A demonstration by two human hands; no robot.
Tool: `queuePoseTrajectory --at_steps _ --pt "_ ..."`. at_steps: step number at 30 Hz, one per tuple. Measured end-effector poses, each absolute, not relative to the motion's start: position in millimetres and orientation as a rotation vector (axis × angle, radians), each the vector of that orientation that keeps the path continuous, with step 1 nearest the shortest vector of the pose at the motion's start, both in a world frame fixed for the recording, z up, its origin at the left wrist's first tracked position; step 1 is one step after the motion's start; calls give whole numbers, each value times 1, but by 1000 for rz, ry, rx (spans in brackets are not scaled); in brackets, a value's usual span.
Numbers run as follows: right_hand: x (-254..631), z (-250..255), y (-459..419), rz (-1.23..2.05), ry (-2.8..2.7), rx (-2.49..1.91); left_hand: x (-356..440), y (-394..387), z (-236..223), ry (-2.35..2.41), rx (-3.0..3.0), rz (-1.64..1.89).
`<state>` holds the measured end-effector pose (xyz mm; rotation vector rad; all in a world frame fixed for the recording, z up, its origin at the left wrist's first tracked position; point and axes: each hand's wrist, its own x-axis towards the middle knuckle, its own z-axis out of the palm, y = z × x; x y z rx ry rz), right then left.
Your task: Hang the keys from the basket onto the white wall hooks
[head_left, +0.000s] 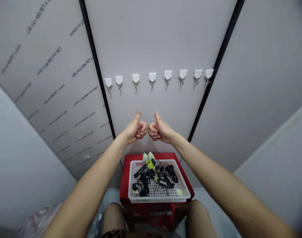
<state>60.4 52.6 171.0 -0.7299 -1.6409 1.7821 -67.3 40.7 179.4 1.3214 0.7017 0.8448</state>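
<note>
Both arms reach out in front of a grey wall panel. My left hand (135,129) is a fist with the thumb up, nothing in it. My right hand (159,129) mirrors it, fist closed, thumb raised, knuckles almost touching the left. Above them runs a row of several white adhesive hooks (152,78), all bare. Below the hands, a white perforated basket (184,194) holds several keys and key fobs (154,178), mostly black, one yellow-green.
The basket rests on a red stool (127,165) against the wall, between my knees (115,216). Black vertical strips (98,76) divide the wall panels; the left panel carries printed film. Crumpled clear plastic (39,216) lies at the lower left.
</note>
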Motion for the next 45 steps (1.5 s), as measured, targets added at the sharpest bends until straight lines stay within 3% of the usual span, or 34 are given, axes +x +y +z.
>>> queuePoseTrajectory --at_steps 3,8,14,20,28,35,45 --pt "66 142 57 1581 -1748 -1013 -69 43 151 870 1315 858" --pt "80 72 65 905 -2098 -1449 -73 47 75 1415 1480 852" --pt "76 44 57 731 -2270 -1480 -61 41 30 1513 1621 823" --pt "80 80 55 910 -2034 -1306 -58 31 50 1074 1261 961" --pt "81 116 50 1270 -1418 -1213 -71 14 59 863 1108 798" --pt "74 128 52 1420 -986 -976 -51 12 39 901 1104 994" --pt "56 126 48 1505 -938 -913 -37 20 49 953 1001 1350"
